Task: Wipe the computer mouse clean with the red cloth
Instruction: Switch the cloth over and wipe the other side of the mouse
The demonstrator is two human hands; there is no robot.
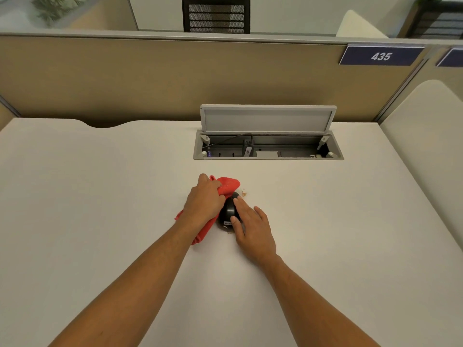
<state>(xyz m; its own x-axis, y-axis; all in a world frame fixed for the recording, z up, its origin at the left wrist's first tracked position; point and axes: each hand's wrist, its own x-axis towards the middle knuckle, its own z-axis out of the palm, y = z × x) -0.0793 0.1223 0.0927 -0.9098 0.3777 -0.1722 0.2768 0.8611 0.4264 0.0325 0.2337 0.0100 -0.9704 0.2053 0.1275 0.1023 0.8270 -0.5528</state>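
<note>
A black computer mouse (228,212) lies on the white desk (100,196) near its middle, with a small white label at its near end. My left hand (204,200) grips the red cloth (229,184) and presses it against the mouse's left and far side; a tail of cloth trails out under my wrist toward me. My right hand (251,229) holds the mouse from the right, thumb at its near end and a fingertip on its top. Part of the mouse is hidden by the cloth and my fingers.
A few brown crumbs (244,193) lie on the desk just beyond the mouse. Farther back, an open cable box (268,146) with a raised grey lid holds a plug and cord. A tan partition (150,78) with a "435" sign (380,56) runs behind the desk.
</note>
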